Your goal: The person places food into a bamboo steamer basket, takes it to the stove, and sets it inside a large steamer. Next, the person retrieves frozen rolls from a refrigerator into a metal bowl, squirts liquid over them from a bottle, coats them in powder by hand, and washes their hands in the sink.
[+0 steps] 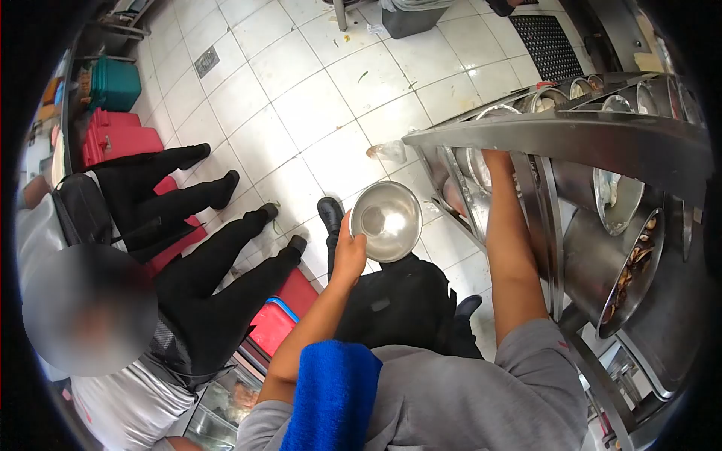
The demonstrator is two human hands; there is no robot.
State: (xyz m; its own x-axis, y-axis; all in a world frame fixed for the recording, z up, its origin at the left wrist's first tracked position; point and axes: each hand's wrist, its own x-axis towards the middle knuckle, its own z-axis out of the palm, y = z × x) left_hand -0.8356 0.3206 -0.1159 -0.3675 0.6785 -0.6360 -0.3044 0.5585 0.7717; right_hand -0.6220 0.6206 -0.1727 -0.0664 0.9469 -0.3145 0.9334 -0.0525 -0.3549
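An empty metal bowl (pixel 386 222) is held by its left rim in my left hand (pixel 350 254), with the thumb inside the bowl and the other fingers behind it. My right arm reaches up into the metal rack on the right. Only the back of my right hand (pixel 496 160) shows at the rack's top edge; its fingers are hidden behind the metal frame (pixel 571 139), near a metal bowl (pixel 478 167). Lower in the rack, a large metal bowl (pixel 602 263) holds dark and pale food pieces.
Two people in black trousers (pixel 218 308) are at the left, beside red bins (pixel 120 139) and a teal bin (pixel 115 84). A plastic bag (pixel 389 152) lies on the tiled floor (pixel 293 90) by the rack. A black mat (pixel 551 46) and grey bin (pixel 412 21) are farther off.
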